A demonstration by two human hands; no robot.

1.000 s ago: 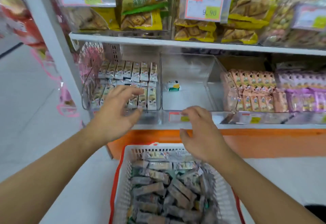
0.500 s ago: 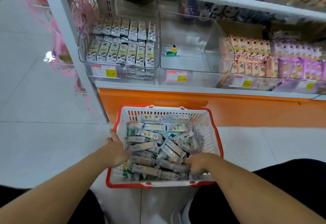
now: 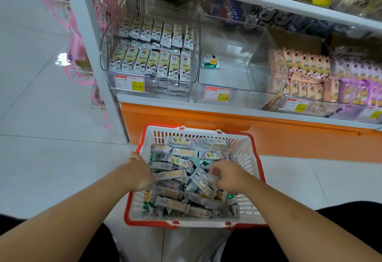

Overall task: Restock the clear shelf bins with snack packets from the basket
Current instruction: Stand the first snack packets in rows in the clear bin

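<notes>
The white basket with a red rim stands on the floor below the shelf, heaped with snack packets. My left hand is at its left side, thumb near the rim, fingers closed on a long packet. In the middle of the pile, my right hand pinches a silver packet. On the shelf, the left clear bin is packed with rows of packets. The middle clear bin holds a single green-and-yellow packet.
Bins further right hold peach packets and purple packets. An orange base panel runs under the shelf, just behind the basket. A white upright stands at the left, with pink netting beside it. My dark-trousered knees flank the basket.
Both hands came down from the shelf bins into the basket. Since half a second ago, the right hand has moved from the near rim to the pile's middle and closed on a packet.
</notes>
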